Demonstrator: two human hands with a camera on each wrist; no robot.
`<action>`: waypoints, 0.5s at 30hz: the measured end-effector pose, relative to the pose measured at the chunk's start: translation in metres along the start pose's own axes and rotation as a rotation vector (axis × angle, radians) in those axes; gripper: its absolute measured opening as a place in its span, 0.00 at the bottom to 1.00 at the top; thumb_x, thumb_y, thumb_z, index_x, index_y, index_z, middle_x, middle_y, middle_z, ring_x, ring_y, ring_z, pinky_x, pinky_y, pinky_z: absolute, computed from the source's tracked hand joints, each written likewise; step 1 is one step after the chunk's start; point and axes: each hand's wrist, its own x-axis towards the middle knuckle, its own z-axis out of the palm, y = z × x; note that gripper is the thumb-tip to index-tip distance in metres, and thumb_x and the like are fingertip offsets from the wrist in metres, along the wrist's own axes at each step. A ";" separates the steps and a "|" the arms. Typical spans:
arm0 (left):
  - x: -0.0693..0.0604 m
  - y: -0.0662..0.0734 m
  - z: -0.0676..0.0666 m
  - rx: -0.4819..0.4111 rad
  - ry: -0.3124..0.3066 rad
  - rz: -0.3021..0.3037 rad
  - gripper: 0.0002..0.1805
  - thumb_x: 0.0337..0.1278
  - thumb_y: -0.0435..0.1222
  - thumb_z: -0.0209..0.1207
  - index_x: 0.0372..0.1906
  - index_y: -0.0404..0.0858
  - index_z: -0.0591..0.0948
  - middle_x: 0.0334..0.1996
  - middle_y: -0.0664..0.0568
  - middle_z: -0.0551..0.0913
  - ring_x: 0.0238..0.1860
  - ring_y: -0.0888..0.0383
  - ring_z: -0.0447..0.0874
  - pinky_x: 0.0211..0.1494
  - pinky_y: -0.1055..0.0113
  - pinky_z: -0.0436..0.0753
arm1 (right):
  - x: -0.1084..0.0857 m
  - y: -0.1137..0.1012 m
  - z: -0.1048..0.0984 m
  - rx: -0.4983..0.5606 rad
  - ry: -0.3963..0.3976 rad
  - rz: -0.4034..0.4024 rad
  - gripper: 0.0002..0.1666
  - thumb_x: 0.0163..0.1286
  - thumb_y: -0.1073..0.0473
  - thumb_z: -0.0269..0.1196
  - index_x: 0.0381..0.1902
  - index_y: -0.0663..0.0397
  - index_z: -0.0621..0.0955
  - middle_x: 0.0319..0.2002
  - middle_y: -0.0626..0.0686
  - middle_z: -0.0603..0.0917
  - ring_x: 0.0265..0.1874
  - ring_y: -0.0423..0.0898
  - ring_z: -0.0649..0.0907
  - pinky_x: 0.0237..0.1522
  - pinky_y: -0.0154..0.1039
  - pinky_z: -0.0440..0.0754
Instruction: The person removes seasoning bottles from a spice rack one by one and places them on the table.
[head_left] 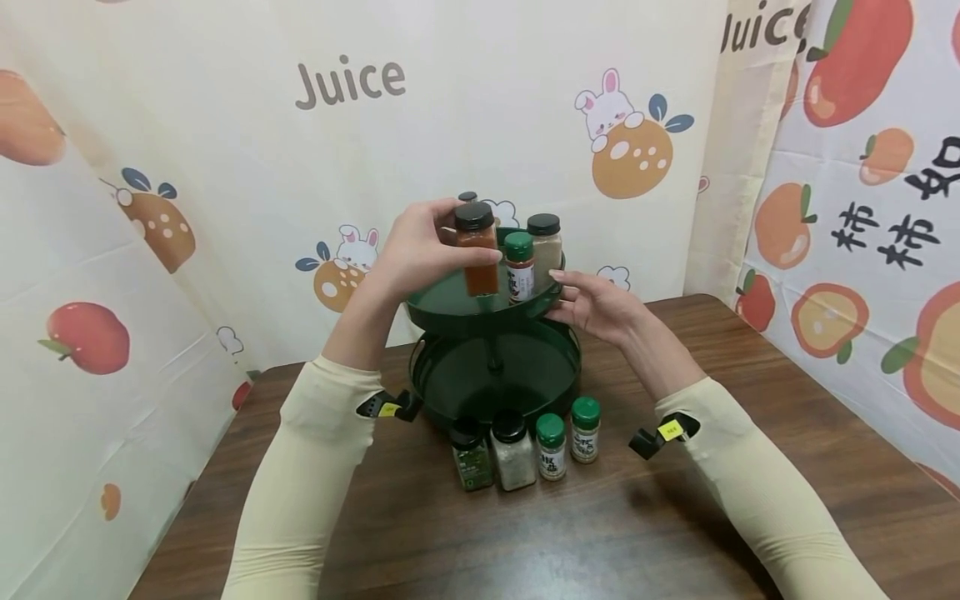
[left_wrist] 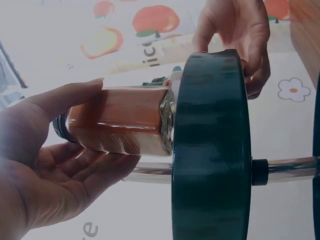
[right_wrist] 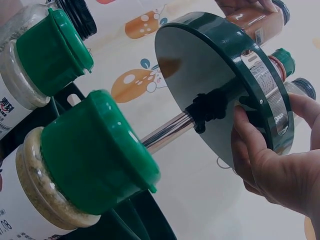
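Apparently for steadiness, the right hand pinches the upper tray by its rim, while the left hand grips an orange-brown jar by its sides, upright over that tray, likely to leave its base clear.

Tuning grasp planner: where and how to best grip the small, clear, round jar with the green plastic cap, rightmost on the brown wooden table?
Likely by the jar's round body, below the cap, from the right: it stands upright with that side free, while a similar green-capped jar stands close on its left.
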 end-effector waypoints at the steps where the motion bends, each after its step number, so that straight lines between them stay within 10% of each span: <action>1: 0.000 0.000 0.000 -0.002 0.004 -0.002 0.27 0.56 0.42 0.78 0.59 0.39 0.85 0.49 0.47 0.88 0.48 0.51 0.90 0.55 0.50 0.82 | 0.000 0.000 0.000 0.003 0.000 0.000 0.45 0.81 0.56 0.61 0.85 0.53 0.51 0.75 0.64 0.62 0.45 0.46 0.89 0.56 0.42 0.86; 15: -0.012 0.008 0.002 -0.025 0.018 0.017 0.28 0.55 0.42 0.79 0.60 0.39 0.84 0.48 0.47 0.87 0.46 0.52 0.89 0.52 0.51 0.80 | 0.000 -0.001 0.000 -0.012 0.001 0.001 0.47 0.80 0.55 0.63 0.85 0.53 0.51 0.77 0.63 0.60 0.44 0.46 0.89 0.55 0.41 0.86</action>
